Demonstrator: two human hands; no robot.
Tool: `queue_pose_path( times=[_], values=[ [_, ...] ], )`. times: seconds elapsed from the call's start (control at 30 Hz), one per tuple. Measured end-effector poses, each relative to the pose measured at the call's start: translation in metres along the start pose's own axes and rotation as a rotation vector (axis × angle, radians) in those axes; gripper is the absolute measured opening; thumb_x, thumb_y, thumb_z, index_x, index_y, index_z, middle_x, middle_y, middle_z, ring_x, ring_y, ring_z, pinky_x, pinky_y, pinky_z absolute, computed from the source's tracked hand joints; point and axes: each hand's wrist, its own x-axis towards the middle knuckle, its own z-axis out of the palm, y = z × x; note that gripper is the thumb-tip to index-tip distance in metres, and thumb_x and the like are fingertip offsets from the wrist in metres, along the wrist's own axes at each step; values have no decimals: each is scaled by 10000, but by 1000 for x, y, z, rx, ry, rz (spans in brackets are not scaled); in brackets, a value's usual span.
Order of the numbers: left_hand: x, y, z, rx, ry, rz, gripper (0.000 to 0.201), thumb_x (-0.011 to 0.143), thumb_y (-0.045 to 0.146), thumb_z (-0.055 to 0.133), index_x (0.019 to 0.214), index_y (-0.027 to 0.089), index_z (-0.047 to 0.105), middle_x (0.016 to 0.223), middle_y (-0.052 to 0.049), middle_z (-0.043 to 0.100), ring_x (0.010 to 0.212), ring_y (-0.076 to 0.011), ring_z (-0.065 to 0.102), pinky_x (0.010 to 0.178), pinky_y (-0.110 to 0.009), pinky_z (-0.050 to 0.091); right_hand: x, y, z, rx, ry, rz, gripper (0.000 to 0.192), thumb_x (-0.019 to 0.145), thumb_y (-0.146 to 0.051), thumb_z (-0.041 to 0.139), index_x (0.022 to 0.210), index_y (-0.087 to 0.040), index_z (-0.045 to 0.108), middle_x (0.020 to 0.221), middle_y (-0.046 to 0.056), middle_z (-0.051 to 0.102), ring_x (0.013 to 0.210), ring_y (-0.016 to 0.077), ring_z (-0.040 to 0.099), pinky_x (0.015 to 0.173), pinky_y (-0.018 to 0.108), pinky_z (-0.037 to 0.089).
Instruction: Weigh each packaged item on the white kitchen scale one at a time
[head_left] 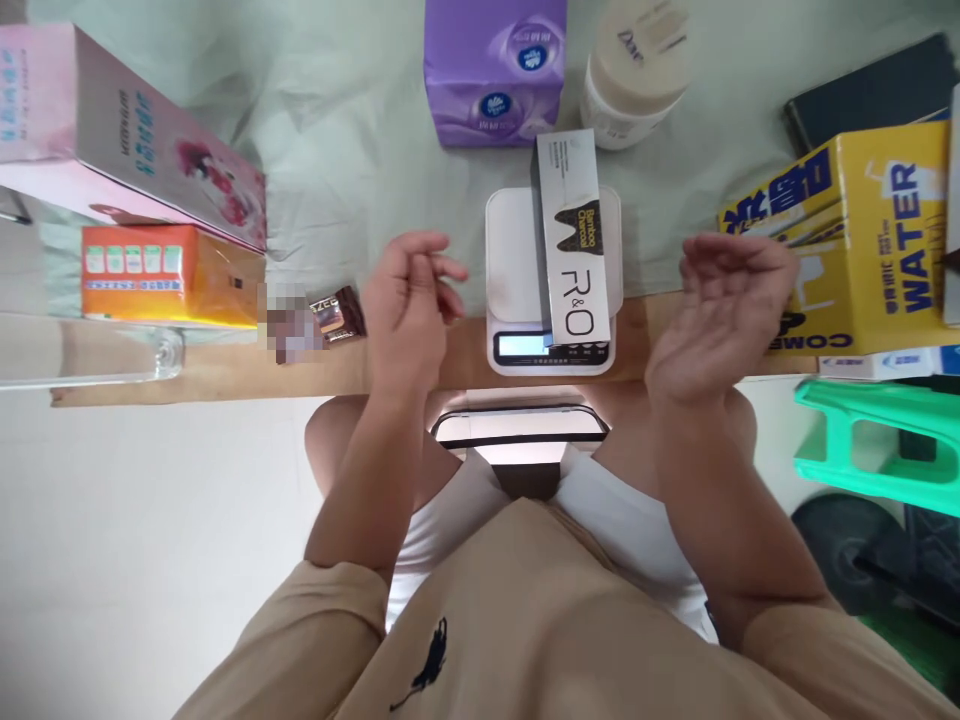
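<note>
A white digital kitchen scale (514, 260) lies at the table's front edge with its display lit. Across its platform rests a white and black toothpaste box (574, 250) marked "Bamboo Charcoal", its near end over the scale's buttons. My left hand (412, 300) hovers left of the scale, fingers loosely bent and apart, holding nothing. To the right of the scale, my right hand (716, 310) is turned palm inward, slightly cupped and empty. Neither hand touches the box or the scale. Beside my left hand lies a small brown wrapped snack (339, 315).
A purple tissue pack (495, 75) and a Dove jar (634, 75) stand behind the scale. Pink (169, 130) and orange boxes (172, 270) and a clear container (90, 350) sit left. A yellow carton (885, 240) and dark flat object (870, 95) lie right, above a green stool (877, 440).
</note>
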Motion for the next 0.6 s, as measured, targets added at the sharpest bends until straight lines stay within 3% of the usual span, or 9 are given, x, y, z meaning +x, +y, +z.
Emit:
queue_pose_path(
  times=[0.1, 0.2, 0.33, 0.47, 0.53, 0.6],
  values=[
    [-7, 2, 3, 49, -95, 115, 61, 996, 340, 741, 1040, 322, 778, 1043, -30, 752, 785, -171, 668, 679, -364, 542, -8, 2, 2, 15, 16, -83, 311, 897, -503, 414, 1074, -318, 590, 1117, 92, 655, 1119, 247, 722, 1147, 506, 559],
    [-9, 8, 7, 29, -108, 174, 186, 972, 242, 727, 789, 274, 712, 785, -20, 649, 708, -157, 584, 608, -351, 480, -7, 1, 10, 15, -3, -102, 324, 916, -518, 391, 1062, -314, 595, 1112, 100, 637, 1118, 247, 721, 1143, 500, 567],
    [-9, 13, 11, -5, -84, 118, 434, 1017, 418, 691, 626, 244, 614, 561, -10, 450, 530, -137, 435, 499, -339, 352, -3, -1, 18, 47, -21, -101, 325, 886, -535, 426, 1037, -297, 588, 1063, 105, 617, 1073, 240, 720, 1088, 486, 587],
    [-11, 15, 17, -77, -46, 95, 607, 1040, 701, 555, 669, 230, 648, 555, -12, 515, 480, -123, 449, 480, -340, 340, -5, -4, 17, 66, -28, -76, 287, 886, -514, 456, 1025, -303, 592, 1063, 92, 623, 1066, 229, 715, 1103, 477, 579],
    [-12, 13, 19, -63, -32, 101, 556, 1014, 725, 552, 780, 238, 686, 601, 4, 581, 450, -99, 427, 467, -329, 328, -5, -4, 15, 74, -22, -70, 284, 885, -514, 466, 1017, -299, 597, 1067, 95, 627, 1060, 230, 711, 1112, 475, 572],
    [-11, 10, 19, -53, -59, 129, 415, 1032, 666, 580, 998, 283, 736, 786, 11, 711, 472, -93, 488, 493, -329, 397, -5, -2, 14, 83, -2, -73, 289, 877, -517, 466, 1001, -289, 592, 1060, 103, 621, 1035, 228, 707, 1103, 473, 570]
  ],
)
